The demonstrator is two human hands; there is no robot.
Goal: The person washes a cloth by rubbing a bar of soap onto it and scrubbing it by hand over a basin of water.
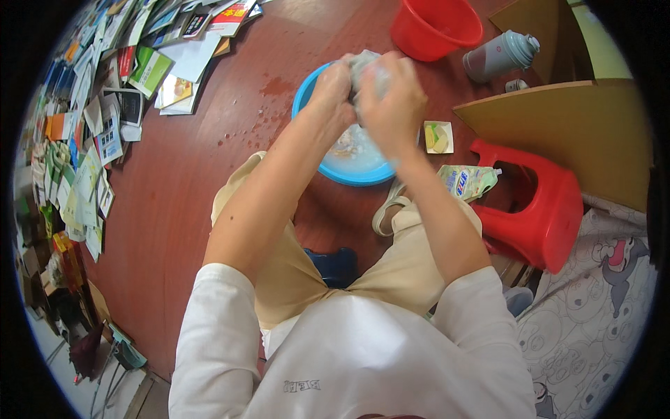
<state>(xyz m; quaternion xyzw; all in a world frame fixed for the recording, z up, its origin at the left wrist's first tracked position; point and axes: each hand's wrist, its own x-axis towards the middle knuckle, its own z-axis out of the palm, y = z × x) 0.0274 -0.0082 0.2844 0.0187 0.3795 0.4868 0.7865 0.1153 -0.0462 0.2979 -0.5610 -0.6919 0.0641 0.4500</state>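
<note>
My left hand (335, 86) and my right hand (392, 99) both grip a wet, light grey cloth (364, 65), bunched between them above a round blue plastic basin (356, 179). Cloudy, sudsy water (361, 157) shows in the basin below my wrists; part of the basin is hidden by my hands and forearms. The right hand is slightly blurred. Just right of the basin, a small white box (445, 146) holds yellowish bars that look like soap.
A red plastic bucket (413, 36), a grey bottle (481, 60), a detergent pouch (473, 180) and a tipped red stool (560, 209) are at the right, near cardboard (565, 125). Piled books (152, 68) line the left. Water drops wet the reddish floor (172, 173).
</note>
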